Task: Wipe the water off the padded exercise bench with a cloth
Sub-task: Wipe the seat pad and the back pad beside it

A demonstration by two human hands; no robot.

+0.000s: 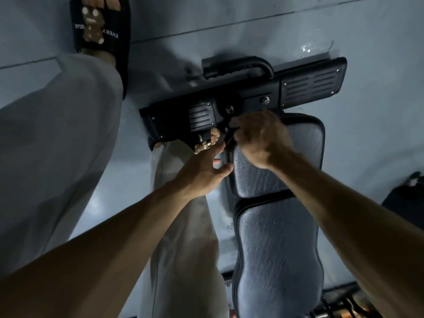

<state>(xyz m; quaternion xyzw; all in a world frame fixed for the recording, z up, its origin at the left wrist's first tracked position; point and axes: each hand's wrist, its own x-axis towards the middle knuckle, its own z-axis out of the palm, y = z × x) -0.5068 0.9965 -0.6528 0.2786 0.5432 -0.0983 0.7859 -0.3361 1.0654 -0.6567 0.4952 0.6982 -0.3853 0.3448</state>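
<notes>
2 hands are being held at the far end of the wet bench (pixel 275 255): the right hand (pixel 263 138) is curled around something unclear, the left hand (pixel 204 171) is spread loosely, holding nothing.

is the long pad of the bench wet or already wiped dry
Wet. Water droplets bead across the long pad, thickest near its far end. No cloth is in view.

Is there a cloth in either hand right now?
No, the left hand and right hand reach at the bench's head end, no cloth visible.
</notes>
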